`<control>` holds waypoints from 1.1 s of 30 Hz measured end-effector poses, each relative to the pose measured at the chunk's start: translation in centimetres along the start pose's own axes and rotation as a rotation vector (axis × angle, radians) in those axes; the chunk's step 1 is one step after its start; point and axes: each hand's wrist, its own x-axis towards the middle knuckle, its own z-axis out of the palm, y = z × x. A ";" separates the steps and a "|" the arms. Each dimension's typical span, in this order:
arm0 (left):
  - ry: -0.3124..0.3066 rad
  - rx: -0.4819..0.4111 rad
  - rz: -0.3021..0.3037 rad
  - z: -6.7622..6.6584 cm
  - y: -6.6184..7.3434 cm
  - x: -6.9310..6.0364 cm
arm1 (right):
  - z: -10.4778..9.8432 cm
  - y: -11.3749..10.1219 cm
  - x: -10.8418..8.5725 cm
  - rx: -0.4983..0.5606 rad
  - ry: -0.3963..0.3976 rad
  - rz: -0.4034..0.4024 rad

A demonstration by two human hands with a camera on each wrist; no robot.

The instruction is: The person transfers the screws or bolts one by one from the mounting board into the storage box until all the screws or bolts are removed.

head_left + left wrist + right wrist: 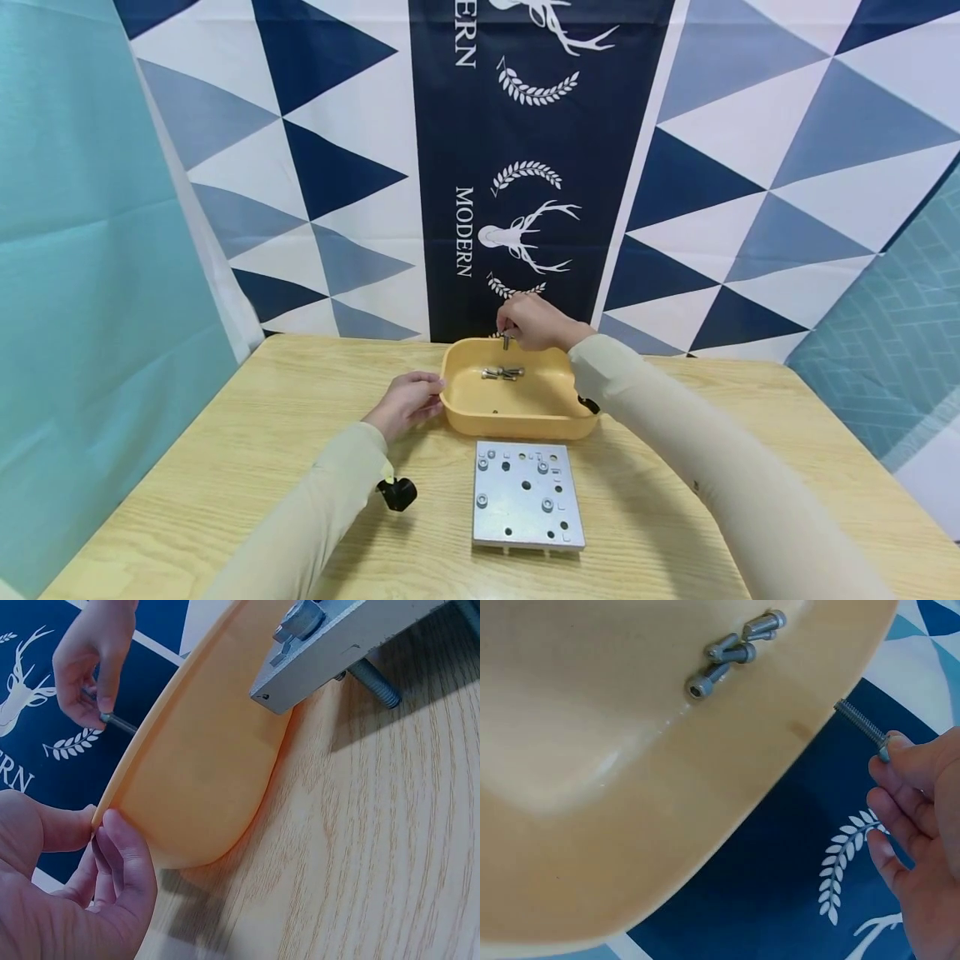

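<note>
A screw (861, 721) with a threaded shank is pinched by its head between the thumb and fingers of my right hand (528, 322), above the far rim of a yellow plastic bin (540, 427). My left hand (408, 402) pinches the bin's left rim between thumb and fingers, as the left wrist view shows. Several loose socket-head screws (735, 654) lie in a small pile on the bin's floor. In front of the bin stands a silver metal plate (517, 517) with holes, and socket-head screws (547, 504) sit in some of them.
Below the plate a threaded shank (375, 682) sticks out, seen in the left wrist view. Everything stands on a light wooden table (315, 400). A patterned cloth (517, 167) hangs right behind the table's back edge. One small dark piece (495, 412) lies near the bin's front wall.
</note>
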 end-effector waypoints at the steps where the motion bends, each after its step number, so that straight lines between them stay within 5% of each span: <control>1: -0.003 -0.001 0.000 0.0 0.0 0.0 | 0.1 0.1 -0.1 0.001 -0.001 -0.003; 15: 0.000 0.005 -0.005 0.6 0.4 0.1 | -0.6 0.3 -1.6 -0.003 0.002 -0.028; 33: -0.003 0.006 -0.002 0.2 0.2 -0.1 | -1.0 -3.4 -6.7 -0.067 0.037 -0.139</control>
